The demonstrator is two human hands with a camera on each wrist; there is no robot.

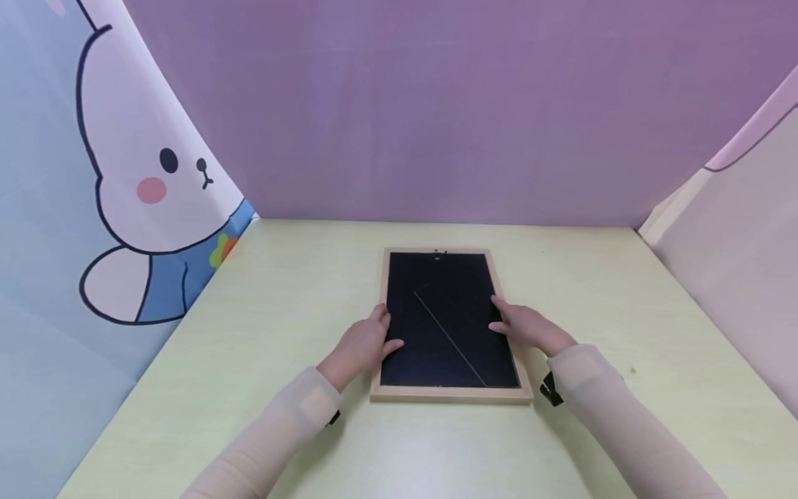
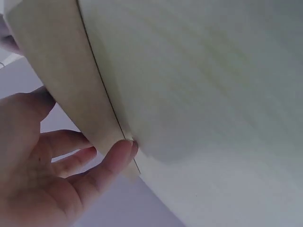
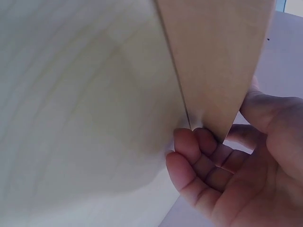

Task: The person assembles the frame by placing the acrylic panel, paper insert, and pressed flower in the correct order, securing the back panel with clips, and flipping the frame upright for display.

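Picture frame [image 1: 451, 394] of pale wood is lying back-up on the tabletop [image 1: 280, 277], hiding its front and enclosing a black backing board [image 1: 461, 305], while a small dark fitting [image 1: 438, 255] at the far end is proving hard to make out. The left hand [image 1: 361, 343] and right hand [image 1: 526, 324] are gripping its opposite sides, fingers curled about the rim. The head view is concealing the lower fingertips and cutting off both sleeves [image 1: 268, 433], whereas the wrist views are showing those fingertips at the rim's lower edge.
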